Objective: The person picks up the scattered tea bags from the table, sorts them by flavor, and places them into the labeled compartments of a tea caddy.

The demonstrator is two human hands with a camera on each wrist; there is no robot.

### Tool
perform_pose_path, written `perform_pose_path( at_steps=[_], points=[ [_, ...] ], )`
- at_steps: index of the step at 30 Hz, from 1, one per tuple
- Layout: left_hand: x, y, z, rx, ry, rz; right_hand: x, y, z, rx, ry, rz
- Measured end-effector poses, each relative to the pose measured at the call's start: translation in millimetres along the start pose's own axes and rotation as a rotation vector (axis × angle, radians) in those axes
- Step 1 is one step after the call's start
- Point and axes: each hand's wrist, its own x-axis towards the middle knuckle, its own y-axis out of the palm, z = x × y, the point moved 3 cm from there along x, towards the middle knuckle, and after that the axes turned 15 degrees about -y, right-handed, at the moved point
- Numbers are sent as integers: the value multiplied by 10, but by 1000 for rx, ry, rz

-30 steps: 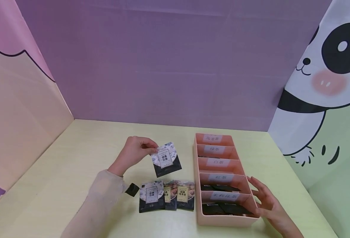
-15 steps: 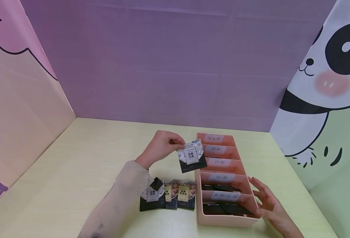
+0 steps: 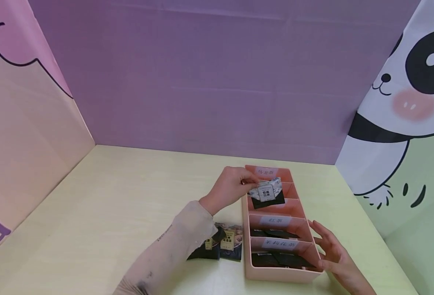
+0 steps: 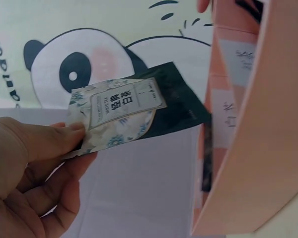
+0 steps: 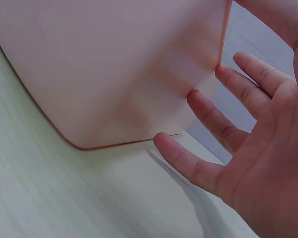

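Note:
My left hand [image 3: 229, 185] pinches a white tea bag sachet [image 3: 267, 193] by one edge between thumb and fingers. Blue-flowered white above and black below, the sachet hangs over the pink divided box [image 3: 283, 273], overlapping its second and third compartments from the far end. In the left wrist view its printed label faces up, close to the box wall [image 4: 273, 124]. With fingers spread and fairly straight, my right hand [image 3: 334, 250] rests against the box's right side near the front corner. The right wrist view shows its fingertips [image 5: 201, 99] right at the box's wall.
Several dark sachets [image 3: 276, 259] lie in the two nearest compartments. Left of the box, a sachet with a yellow label [image 3: 231, 241] lies beside another dark sachet [image 3: 209, 250], partly hidden by the left sleeve. A purple backdrop [image 3: 209, 82] stands behind the table.
My left hand has carried the white tea sachet rightward from above the table to over the box. Its sleeve now hides the left sachet on the table. My right hand stays put.

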Motion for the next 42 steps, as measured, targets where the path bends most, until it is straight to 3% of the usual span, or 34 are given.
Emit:
perform_pose_path(
  at_steps=[5, 9, 14, 20, 32, 35, 42],
  points=[
    [-87, 186, -2, 149, 143, -14, -3, 16, -38, -6, 32, -11],
    [-173, 332, 33, 310, 278, -28, 1, 3, -31, 30, -9, 21],
    [-223, 476, 61, 483, 338, -43, -5, -32, 6, 75, -107, 66],
    [-274, 525, 118, 616, 293, -3, -21, -37, -5, 99, -129, 95],
    [-305, 485, 260, 601, 232, 47, 11, -21, -18, 84, -113, 91],
    [-309, 434, 297, 571, 213, 97, 12, -15, -4, 88, -121, 96],
    [-363, 330, 383, 569, 148, 278, 14, -10, 23, 90, -122, 92]
  ],
)
